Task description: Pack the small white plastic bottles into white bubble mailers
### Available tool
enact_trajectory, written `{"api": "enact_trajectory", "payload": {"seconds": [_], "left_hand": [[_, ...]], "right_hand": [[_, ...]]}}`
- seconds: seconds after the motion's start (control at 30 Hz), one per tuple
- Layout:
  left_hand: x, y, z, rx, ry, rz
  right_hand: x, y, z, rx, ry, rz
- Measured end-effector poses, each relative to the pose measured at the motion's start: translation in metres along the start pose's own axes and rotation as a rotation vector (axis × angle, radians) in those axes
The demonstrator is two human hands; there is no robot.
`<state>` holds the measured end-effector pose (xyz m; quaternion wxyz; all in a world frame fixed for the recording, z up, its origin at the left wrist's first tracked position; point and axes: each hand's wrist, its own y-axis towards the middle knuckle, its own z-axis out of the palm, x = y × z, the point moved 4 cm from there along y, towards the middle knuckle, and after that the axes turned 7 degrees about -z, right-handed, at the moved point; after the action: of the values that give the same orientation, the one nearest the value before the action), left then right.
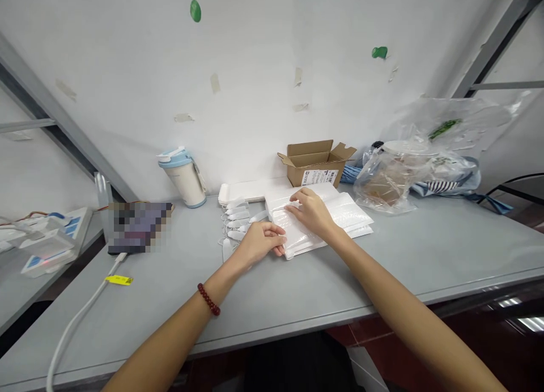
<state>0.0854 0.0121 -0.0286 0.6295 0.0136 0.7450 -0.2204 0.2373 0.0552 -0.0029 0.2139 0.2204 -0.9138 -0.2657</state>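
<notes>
While flat, glossy white plastic packets [346, 212] lie at centre frame, extending rightward from the left hand [256, 243], whose grip is unclear, the right hand [313, 212] is over them, thumb and fingers slightly parted.

Device [138, 230]: is lying toward the left end of the table [425, 256].
Cup [186, 179]: is standing right of the device — near the wall [255, 46].
Tags [237, 217]: are lying between the cup and the packets [344, 213].
Box [318, 168]: is sitting behind the packets.
Plastic bag [382, 182]: is resting on the table — right of the box.
</notes>
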Motion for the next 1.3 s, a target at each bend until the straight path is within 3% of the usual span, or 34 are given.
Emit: {"api": "enact_trajectory", "payload": {"seconds": [0.07, 0.23, 0.4, 0.5, 0.6, 0.67, 0.7, 0.83, 1.17, 1.3], "left_hand": [[0.0, 0.0, -0.001, -0.003, -0.002, -0.007], [0.0, 0.002, -0.003, -0.014, 0.011, 0.006], [-0.004, 0.004, -0.01, -0.057, 0.05, 0.055], [-0.01, 0.009, -0.039, -0.297, 0.107, 0.174], [-0.013, 0.012, -0.086, -0.691, 0.302, 0.349], [-0.011, 0.016, -0.115, -0.898, 0.451, 0.388], [-0.008, 0.02, -0.127, -0.938, 0.512, 0.371], [0.002, 0.04, -0.151, -0.928, 0.621, 0.284], [0.009, 0.059, -0.149, -0.743, 0.661, 0.337], [0.014, 0.063, -0.152, -0.724, 0.614, 0.311]], "right_hand": [[-0.002, 0.0, 0.0, -0.034, -0.011, 0.001], [-0.006, -0.002, 0.006, 0.172, -0.091, 0.125], [-0.004, -0.003, 0.005, 0.182, -0.111, 0.151], [-0.005, -0.003, 0.006, 0.191, -0.103, 0.165], [-0.007, -0.003, 0.007, 0.198, -0.09, 0.171], [-0.008, -0.003, 0.007, 0.193, -0.08, 0.168], [-0.009, -0.003, 0.008, 0.192, -0.074, 0.168], [-0.01, -0.002, 0.008, 0.212, -0.043, 0.19], [-0.006, -0.003, 0.007, 0.233, -0.05, 0.18], [-0.007, -0.003, 0.009, 0.233, -0.057, 0.174]]}}
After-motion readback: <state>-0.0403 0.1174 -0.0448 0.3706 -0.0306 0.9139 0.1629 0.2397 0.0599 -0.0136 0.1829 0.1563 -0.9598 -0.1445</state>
